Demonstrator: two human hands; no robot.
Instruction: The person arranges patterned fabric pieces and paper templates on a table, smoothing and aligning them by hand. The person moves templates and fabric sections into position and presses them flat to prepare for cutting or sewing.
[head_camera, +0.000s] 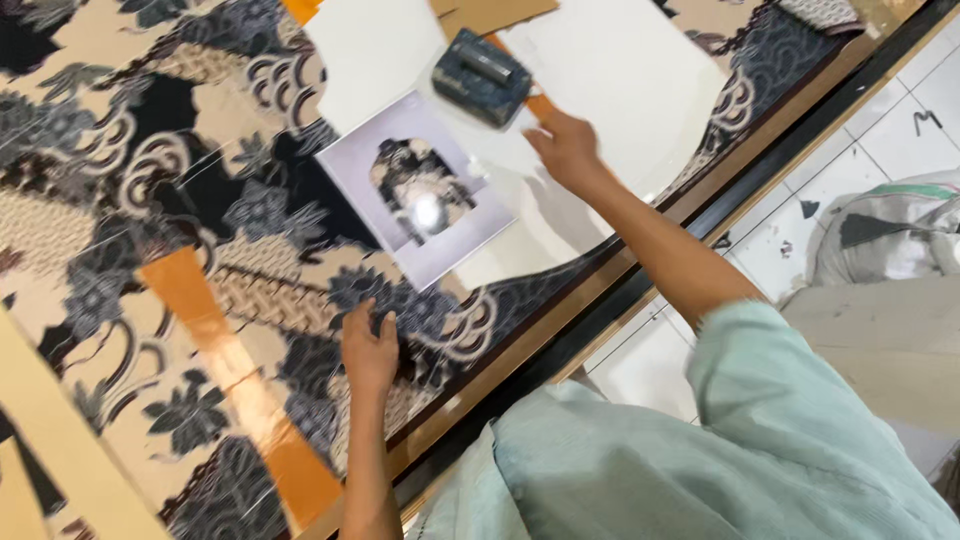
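Head view: my left hand lies flat, fingers together, on the dark flowered batik cloth. My right hand presses white paper, holding nothing. The pale square stencil card already sits in place on the cloth; the dark block weight sits far.

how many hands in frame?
2. The left hand rests flat on the patterned fabric near the table edge. The right hand reaches to the white paper sheets, beside the dark block. No others visible.
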